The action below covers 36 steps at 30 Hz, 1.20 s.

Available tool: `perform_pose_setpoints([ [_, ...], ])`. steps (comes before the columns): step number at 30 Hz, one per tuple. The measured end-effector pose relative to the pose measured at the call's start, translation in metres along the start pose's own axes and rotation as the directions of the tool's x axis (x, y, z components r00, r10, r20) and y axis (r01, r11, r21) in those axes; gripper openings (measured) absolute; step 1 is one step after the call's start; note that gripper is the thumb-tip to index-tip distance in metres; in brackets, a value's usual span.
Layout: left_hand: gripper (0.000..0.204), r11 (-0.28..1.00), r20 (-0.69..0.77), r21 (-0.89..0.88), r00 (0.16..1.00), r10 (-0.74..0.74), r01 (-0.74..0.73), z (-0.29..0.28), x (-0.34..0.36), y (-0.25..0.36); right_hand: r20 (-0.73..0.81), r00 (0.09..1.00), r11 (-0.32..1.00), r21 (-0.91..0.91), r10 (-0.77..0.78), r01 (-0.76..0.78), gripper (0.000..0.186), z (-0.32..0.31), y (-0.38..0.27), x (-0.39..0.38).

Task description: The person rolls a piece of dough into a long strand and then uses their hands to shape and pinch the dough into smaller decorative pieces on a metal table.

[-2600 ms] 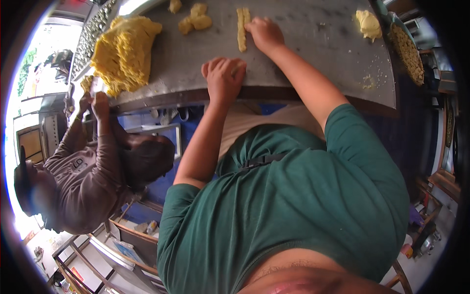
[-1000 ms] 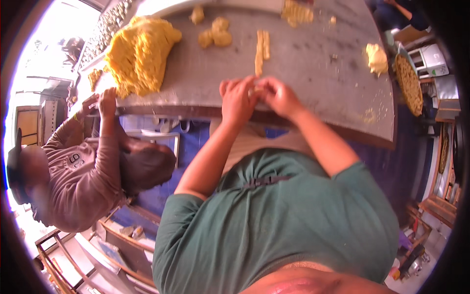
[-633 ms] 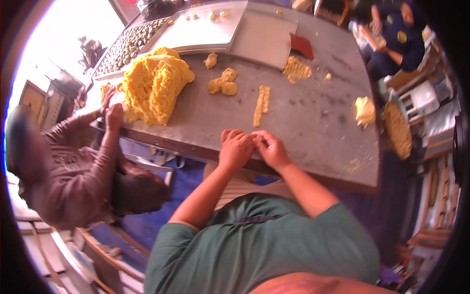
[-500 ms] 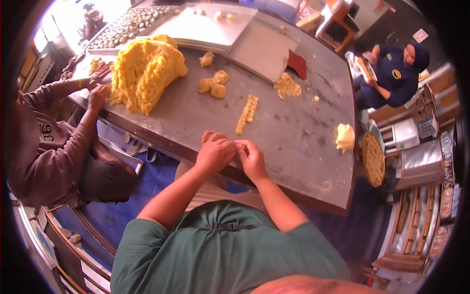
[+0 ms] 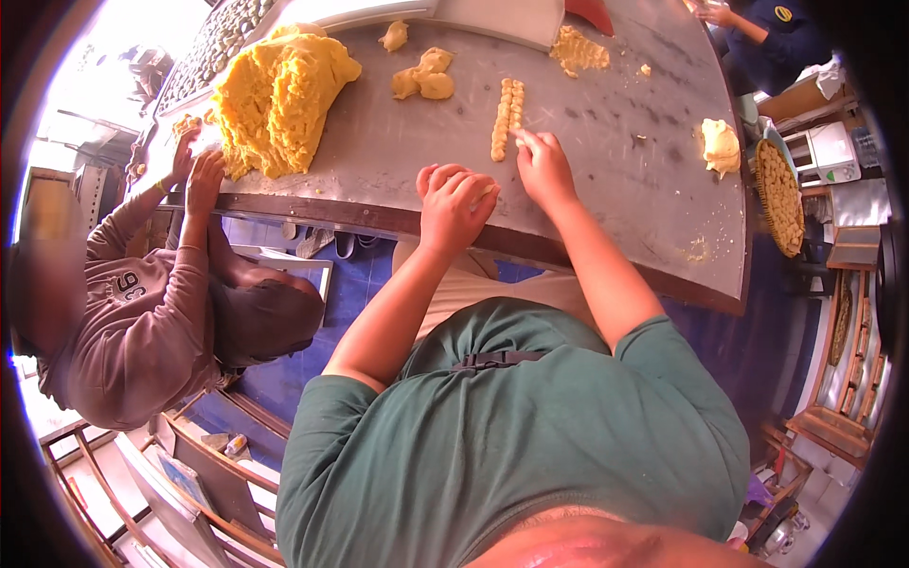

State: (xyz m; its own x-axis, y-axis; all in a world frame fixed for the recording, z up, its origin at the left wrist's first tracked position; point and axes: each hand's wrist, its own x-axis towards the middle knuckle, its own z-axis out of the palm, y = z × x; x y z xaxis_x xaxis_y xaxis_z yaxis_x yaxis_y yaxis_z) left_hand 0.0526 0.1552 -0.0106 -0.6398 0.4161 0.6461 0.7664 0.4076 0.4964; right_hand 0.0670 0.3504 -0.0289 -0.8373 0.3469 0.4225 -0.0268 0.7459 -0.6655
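Note:
Two rows of small dough pieces (image 5: pixel 501 128) lie side by side on the metal-topped table. At the near end of the right-hand row, my right hand (image 5: pixel 546 172) reaches with thumb and forefinger pinched together. Whatever is between those fingertips is too small to make out. My left hand (image 5: pixel 454 210) is curled above the table's near edge, with a bit of pale dough (image 5: pixel 485 194) peeking out by the thumb. Beyond it sit a cluster of dough lumps (image 5: pixel 424 76) and a single lump (image 5: pixel 394 36).
A big yellow mound of dough (image 5: pixel 284 104) stands at the left, where a co-worker's hands (image 5: pixel 201 175) touch its side. Flattened dough (image 5: pixel 578 51) lies beside a red scraper (image 5: pixel 592 13). A pale lump (image 5: pixel 720 148) is at the right, near a round basket (image 5: pixel 779 197).
My right hand has parted from my left and moved out to the rows of dough pieces. The left hand stays curled near the edge. The whole view has shifted.

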Motion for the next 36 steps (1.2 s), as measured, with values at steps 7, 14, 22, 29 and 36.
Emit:
perform_pose_setpoints([
  [7,0.009,0.999,0.020,0.010,0.999,0.043,-0.043,0.000,0.001,0.003,0.225,0.971,0.906,-0.389,-0.084,0.168,0.028,0.017,0.023,0.000],
  [14,0.014,1.000,0.021,0.014,1.000,0.008,-0.009,0.000,-0.002,-0.003,0.240,0.970,0.895,0.426,0.032,-0.135,0.028,-0.013,-0.023,-0.022],
  [22,0.027,0.988,0.197,0.105,0.972,-0.128,0.109,0.002,-0.002,0.004,0.252,0.955,0.849,0.459,0.158,-0.262,0.019,-0.010,-0.033,-0.047],
  [29,0.014,0.991,0.150,0.117,0.986,-0.079,0.062,0.002,-0.002,0.001,0.204,0.978,0.931,0.362,-0.043,-0.035,0.021,-0.019,-0.044,-0.046],
  [36,0.010,1.000,0.140,0.019,0.990,0.020,-0.023,-0.005,-0.005,0.008,0.169,0.977,0.925,0.333,0.133,-0.184,0.020,-0.007,-0.018,-0.039],
])
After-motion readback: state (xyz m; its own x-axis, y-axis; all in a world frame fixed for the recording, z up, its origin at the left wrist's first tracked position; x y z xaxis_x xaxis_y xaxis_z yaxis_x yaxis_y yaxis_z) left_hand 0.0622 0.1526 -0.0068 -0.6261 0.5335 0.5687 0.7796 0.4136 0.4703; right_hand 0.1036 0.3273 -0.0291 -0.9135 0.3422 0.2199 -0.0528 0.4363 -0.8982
